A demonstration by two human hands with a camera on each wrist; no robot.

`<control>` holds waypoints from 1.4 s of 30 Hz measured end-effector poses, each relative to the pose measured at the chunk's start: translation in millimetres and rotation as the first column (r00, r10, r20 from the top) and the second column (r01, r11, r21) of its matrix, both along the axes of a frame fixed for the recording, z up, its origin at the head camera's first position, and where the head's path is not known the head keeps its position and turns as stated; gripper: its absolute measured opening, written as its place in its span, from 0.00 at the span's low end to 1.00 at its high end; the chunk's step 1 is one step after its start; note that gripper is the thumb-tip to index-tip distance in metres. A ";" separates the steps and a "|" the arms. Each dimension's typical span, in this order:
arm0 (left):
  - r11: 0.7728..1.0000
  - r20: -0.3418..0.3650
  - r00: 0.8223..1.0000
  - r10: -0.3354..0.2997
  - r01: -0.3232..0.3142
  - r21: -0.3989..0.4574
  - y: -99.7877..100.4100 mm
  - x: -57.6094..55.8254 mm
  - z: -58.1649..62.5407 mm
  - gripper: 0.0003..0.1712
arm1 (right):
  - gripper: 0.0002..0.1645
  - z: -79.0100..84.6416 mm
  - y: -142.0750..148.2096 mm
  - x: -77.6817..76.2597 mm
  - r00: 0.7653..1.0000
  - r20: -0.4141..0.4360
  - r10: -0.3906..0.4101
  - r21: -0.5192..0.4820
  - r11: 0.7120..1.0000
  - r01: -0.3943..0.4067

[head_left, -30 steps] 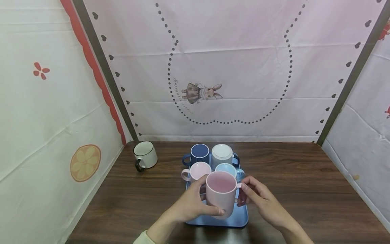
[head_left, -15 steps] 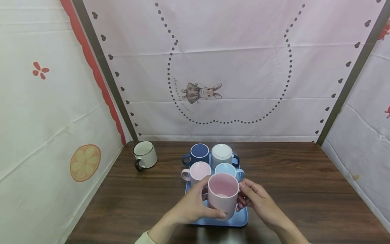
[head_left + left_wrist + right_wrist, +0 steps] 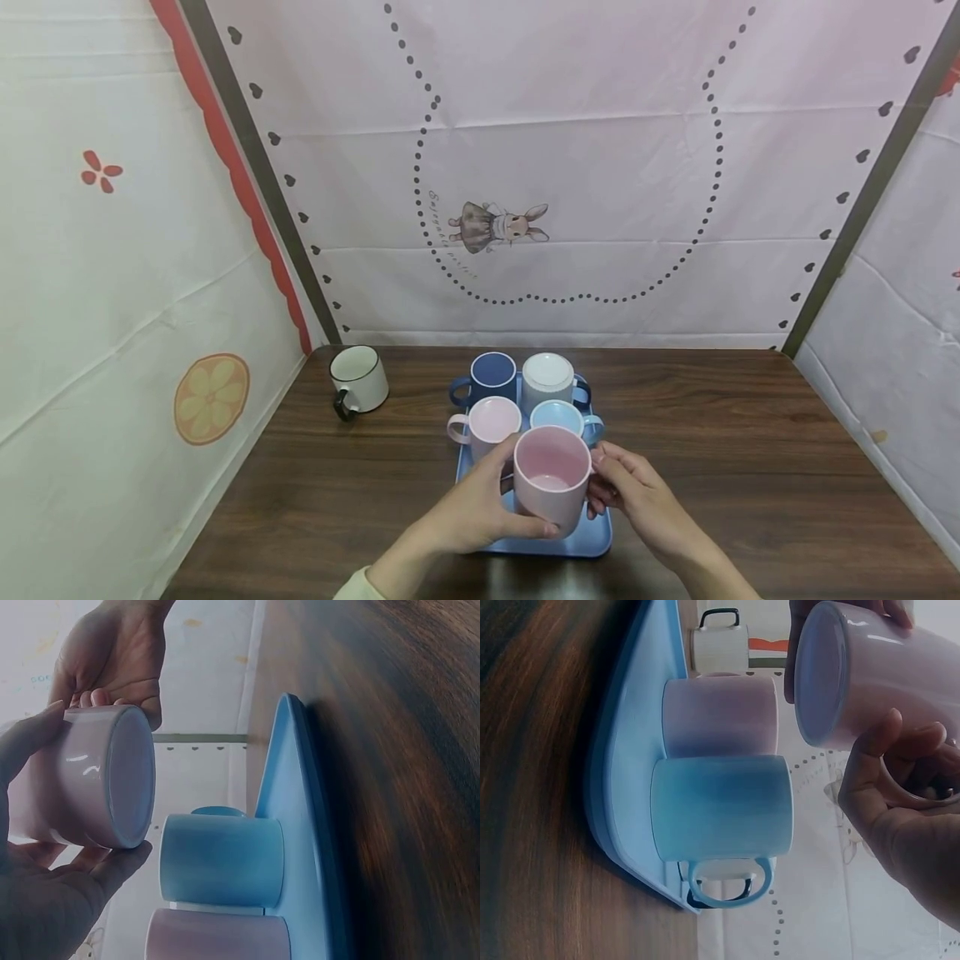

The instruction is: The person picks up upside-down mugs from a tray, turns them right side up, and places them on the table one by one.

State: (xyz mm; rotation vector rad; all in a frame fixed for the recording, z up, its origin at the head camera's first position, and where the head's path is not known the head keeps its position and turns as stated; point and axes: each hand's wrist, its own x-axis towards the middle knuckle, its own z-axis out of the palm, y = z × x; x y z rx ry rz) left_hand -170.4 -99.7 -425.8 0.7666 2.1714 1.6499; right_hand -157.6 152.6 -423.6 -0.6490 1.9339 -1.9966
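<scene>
Shifted slightly rightward over the blue tray (image 3: 573,546), the pink mug (image 3: 551,498) is held clear of it, apparently not yet set down. Its long axis stands roughly upright, mouth up; the left hand (image 3: 480,508) curls wide round the body, while the right hand (image 3: 637,496), more tightly bent, pinches the right-pointing handle (image 3: 902,795).

I observe a dark wood-grain tabletop (image 3: 750,500) beneath the left hand (image 3: 476,504) and right hand (image 3: 637,483). Ahead of both hands hangs a creased, pale pink back sheet (image 3: 600,183) with a sideways rabbit print (image 3: 498,227). Leftward of the left hand, I note a white left sheet (image 3: 112,283) bearing a red scalloped border (image 3: 242,185), citrus-slice print (image 3: 212,399) and flower print (image 3: 90,177). Rightward of the right hand is a pale right sheet (image 3: 907,242). Dark stripes (image 3: 872,200) flank the back sheet. A faint light reflection (image 3: 517,575) shows on the hands' near side.
</scene>
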 end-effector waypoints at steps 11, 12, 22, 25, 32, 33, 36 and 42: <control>0.999 -0.087 0.996 0.010 -0.014 -0.042 -5.2 -0.3 -6.1 0.54 | 0.23 -2.4 -2.4 1.0 0.997 -0.068 -0.038 -0.027 0.999 0.037; 0.999 -0.092 0.996 0.014 -0.019 -0.051 -7.4 0.0 -7.4 0.55 | 0.23 -2.7 -2.1 1.0 0.996 -0.075 -0.043 -0.031 0.999 0.040; 0.927 -0.259 0.966 0.001 -0.098 -0.361 -39.1 7.4 -18.9 0.40 | 0.23 -4.0 5.1 1.1 0.994 -0.096 -0.057 -0.061 0.997 0.051; 0.895 -0.251 0.967 -0.034 -0.082 -0.439 -47.9 11.2 -20.5 0.37 | 0.23 -3.9 7.3 1.0 0.994 -0.090 -0.065 -0.060 0.996 0.060; 0.811 -0.211 0.974 -0.085 -0.055 -0.582 -63.2 16.0 -22.4 0.38 | 0.23 -2.4 10.8 0.6 0.993 -0.098 -0.073 -0.058 0.996 0.068; 0.797 -0.199 0.976 -0.083 -0.055 -0.601 -64.6 16.2 -23.3 0.39 | 0.23 -2.1 11.2 0.7 0.992 -0.098 -0.074 -0.058 0.996 0.068; 0.772 -0.169 0.984 -0.059 -0.062 -0.633 -68.6 16.2 -26.5 0.41 | 0.23 -1.8 12.0 1.1 0.993 -0.097 -0.074 -0.057 0.996 0.068; 0.747 -0.140 0.990 -0.013 -0.084 -0.660 -73.6 13.2 -36.8 0.53 | 0.23 -2.4 13.9 2.2 0.993 -0.094 -0.064 -0.059 0.997 0.059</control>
